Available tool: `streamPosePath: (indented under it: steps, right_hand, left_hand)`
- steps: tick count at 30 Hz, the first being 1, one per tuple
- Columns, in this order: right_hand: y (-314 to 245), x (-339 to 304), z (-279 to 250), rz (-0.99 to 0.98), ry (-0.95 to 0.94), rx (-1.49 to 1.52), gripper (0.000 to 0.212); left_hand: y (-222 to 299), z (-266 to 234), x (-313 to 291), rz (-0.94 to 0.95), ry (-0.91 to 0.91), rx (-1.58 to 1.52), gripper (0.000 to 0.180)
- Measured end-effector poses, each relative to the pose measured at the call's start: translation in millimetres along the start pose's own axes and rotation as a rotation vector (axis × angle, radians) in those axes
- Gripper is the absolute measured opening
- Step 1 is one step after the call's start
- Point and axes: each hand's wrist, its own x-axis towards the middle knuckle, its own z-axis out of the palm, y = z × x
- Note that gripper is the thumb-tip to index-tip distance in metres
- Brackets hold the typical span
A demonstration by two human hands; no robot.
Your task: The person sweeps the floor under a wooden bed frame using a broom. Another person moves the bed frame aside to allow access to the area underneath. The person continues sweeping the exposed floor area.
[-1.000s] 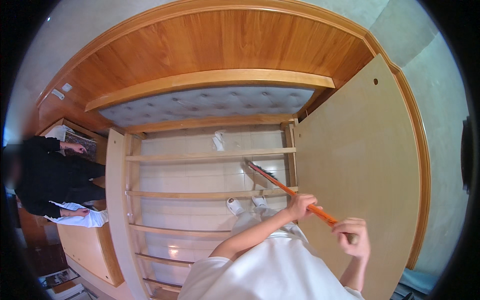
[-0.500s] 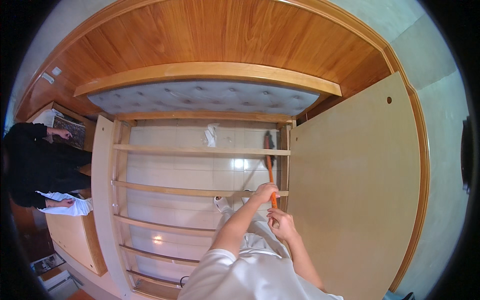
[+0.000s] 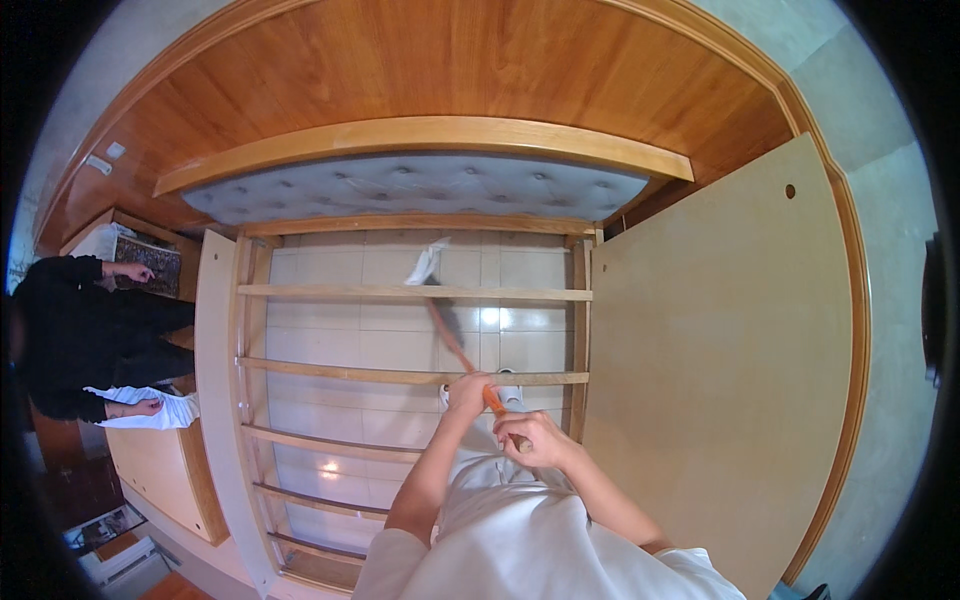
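Note:
Both of my hands are closed around the orange handle of a broom (image 3: 453, 343) that slants down between the bed slats. Lower on the handle, toward its tip, is my left hand (image 3: 468, 393); my right hand (image 3: 537, 438) grips nearer the top end, close to my body. The broom's dark head is smeared by motion over the tiled floor (image 3: 390, 345). Just beyond it lies a crumpled white piece (image 3: 428, 263) of paper or cloth. Whether the bristles touch it I cannot tell.
Wooden slats (image 3: 330, 371) cross the bed frame around me. A grey tufted headboard (image 3: 420, 186) stands at the far side, and a large pale board (image 3: 720, 370) leans at the right. On the left, a person in black (image 3: 95, 335) holds white cloth (image 3: 170, 408) near a cabinet.
The broom has swung from the right side of the frame leftward, its head now near the white piece. Both my hands have moved left with the handle.

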Motion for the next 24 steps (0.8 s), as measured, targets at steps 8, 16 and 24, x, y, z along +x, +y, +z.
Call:
streamPosePath:
  steps: [8,16,24]
  right_hand:
    - [-14.1,-51.3,-41.0,0.219,0.149,0.120,0.020]
    - [-89.4,-144.8,-124.4,0.544,0.458,-0.113,0.037]
    - [-14.6,-95.7,-87.6,0.550,0.430,-0.195,0.036]
  left_hand:
    - [34.4,12.0,9.5,0.101,0.001,0.199,0.005]
    - [197.4,49.6,67.2,0.562,-0.331,-0.369,0.021]
    - [138.7,164.1,133.6,0.556,-0.444,-0.490,0.015]
